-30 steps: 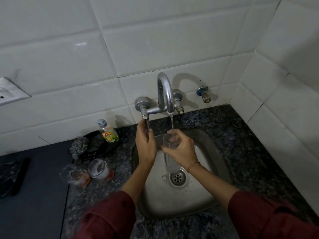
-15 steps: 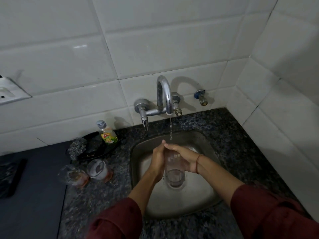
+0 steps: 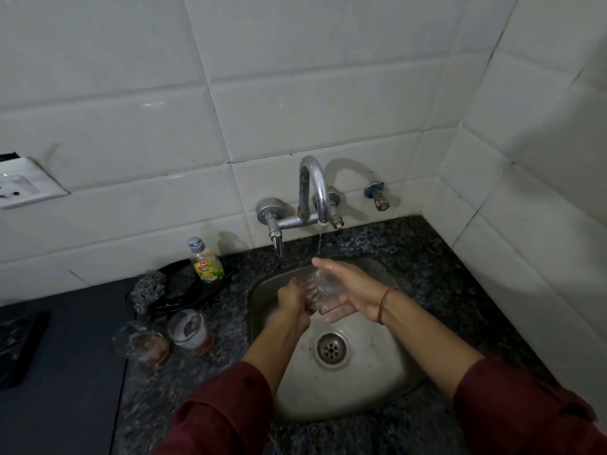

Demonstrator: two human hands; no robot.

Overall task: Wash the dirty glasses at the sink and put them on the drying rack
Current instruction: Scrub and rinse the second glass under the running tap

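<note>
Over the steel sink [image 3: 387, 382], a clear glass [image 3: 320, 287] lies tilted on its side between my hands, under a thin stream from the tap [image 3: 315, 195]. My left hand [image 3: 294, 298] grips the glass's base end, fingers curled round it. My right hand [image 3: 345, 290] lies against the glass's open end with fingers fairly straight, palm facing left. Two dirty glasses [image 3: 189, 330] [image 3: 141, 343] with brownish residue stand on the counter left of the sink. No drying rack is in view.
A dish soap bottle [image 3: 205, 262] and a steel scrubber [image 3: 147, 289] sit on a black tray [image 3: 184, 297] behind the dirty glasses. A spare valve [image 3: 377, 197] sticks out of the tiled wall. Speckled granite counter [image 3: 460, 290] surrounds the sink; a dark cooktop [image 3: 49, 356] lies left.
My left hand left the tap handle and joined the glass. The glass went from upright under the stream to lying sideways between both hands, and the water thinned to a trickle.
</note>
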